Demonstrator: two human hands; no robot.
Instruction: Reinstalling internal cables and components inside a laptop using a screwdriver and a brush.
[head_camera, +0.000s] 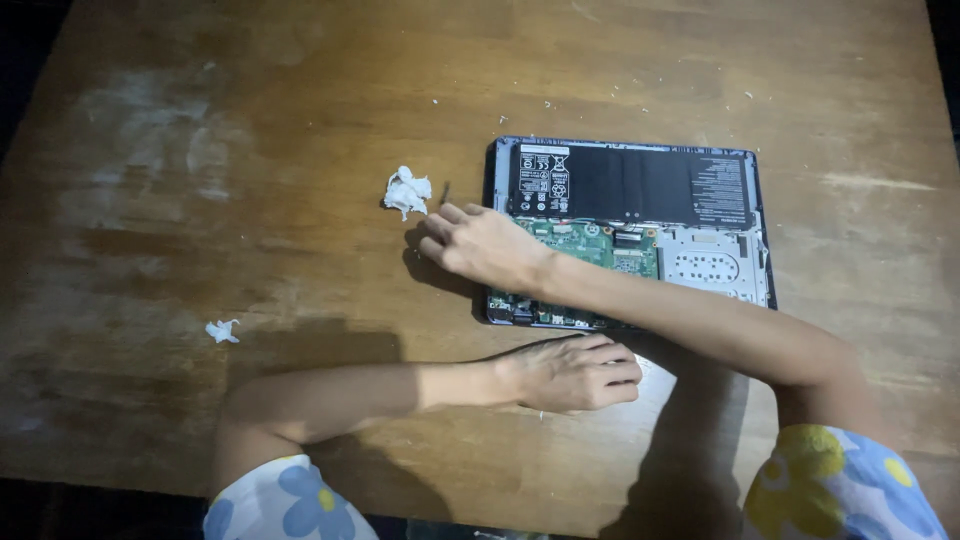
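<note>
Left hand (570, 372) flat, empty on wooden table (300, 120), right hand (480, 243) loosely curled, holding nothing, beside opened laptop (640, 215), crumpled tissue (407, 191) just past fingertips

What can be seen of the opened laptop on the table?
The laptop lies flat on the wooden table with its bottom cover off. A long black battery pack fills the far half; nearer lie a green circuit board and a silvery perforated metal plate. The dark casing frames them. The right forearm crosses over its near left corner, hiding part of the board, with the right hand just past its left edge. The left hand rests flat on the table before it, apart.
</note>
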